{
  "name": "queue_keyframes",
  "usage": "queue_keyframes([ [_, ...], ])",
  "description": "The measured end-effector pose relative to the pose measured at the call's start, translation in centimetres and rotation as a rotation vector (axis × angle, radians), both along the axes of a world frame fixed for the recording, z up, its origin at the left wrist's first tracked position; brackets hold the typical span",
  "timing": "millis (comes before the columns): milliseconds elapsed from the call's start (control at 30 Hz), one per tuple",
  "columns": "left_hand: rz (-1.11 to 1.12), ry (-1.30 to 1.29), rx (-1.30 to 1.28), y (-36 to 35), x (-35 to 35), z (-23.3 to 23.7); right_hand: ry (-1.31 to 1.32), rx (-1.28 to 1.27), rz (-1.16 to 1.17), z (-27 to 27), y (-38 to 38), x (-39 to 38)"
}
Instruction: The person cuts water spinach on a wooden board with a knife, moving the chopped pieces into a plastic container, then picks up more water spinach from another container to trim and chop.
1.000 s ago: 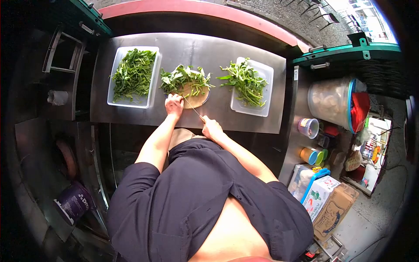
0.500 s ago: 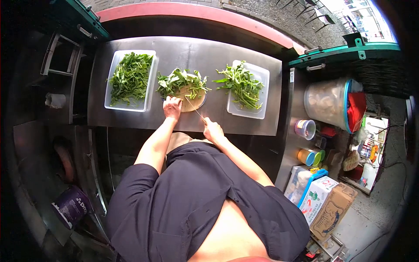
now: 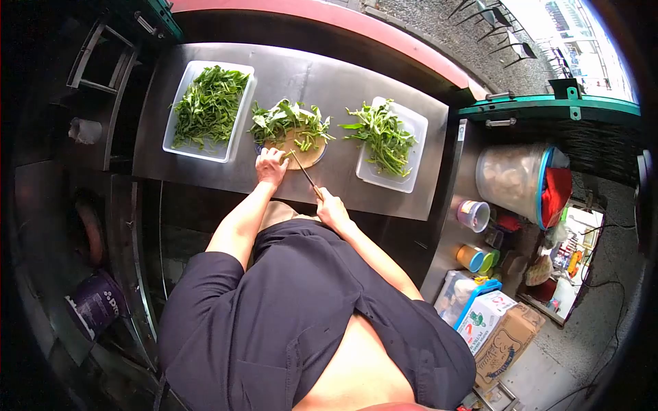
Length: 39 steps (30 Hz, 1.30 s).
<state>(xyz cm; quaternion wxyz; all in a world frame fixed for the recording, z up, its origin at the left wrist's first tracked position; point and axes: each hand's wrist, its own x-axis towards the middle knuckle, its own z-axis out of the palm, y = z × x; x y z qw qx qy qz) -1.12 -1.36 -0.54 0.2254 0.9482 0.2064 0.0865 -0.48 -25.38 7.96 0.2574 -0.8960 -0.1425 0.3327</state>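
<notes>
Leafy greens with long stems (image 3: 275, 122) lie on a round wooden cutting board (image 3: 310, 159). At the board's near left edge, my left hand (image 3: 270, 166) is closed on some of the green stems. My right hand (image 3: 332, 207) grips the handle of a knife (image 3: 305, 171), whose blade slants up and left to the stems by my left fingertips. Short cut pieces lie on the board to the right of the blade. Left of the board a clear plastic tub (image 3: 245, 109) holds cut greens, and right of it another tub (image 3: 417, 129) holds a bunch of longer stems.
The steel table (image 3: 295, 75) carries the board and both tubs. On the shelf to the right stand a large lidded container (image 3: 510, 175), small plastic jars (image 3: 473, 215) and cardboard boxes (image 3: 510, 342). A purple bucket (image 3: 96, 305) is at lower left.
The view has tilted slightly, so the table appears rotated. My left hand stays on the stems, and the knife blade has turned a little steeper beside the fingers.
</notes>
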Motion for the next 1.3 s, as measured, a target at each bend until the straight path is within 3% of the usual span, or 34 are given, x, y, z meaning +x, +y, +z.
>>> queue_keyframes([
  [867,0.060,0.067,-0.072,0.2,1.3,-1.4,0.044,-0.230,0.116,2.6,2.2,0.9],
  [1300,0.065,0.060,-0.095,0.3,1.1,-0.5,-0.017,-0.171,0.003,1.2,0.3,0.1],
])
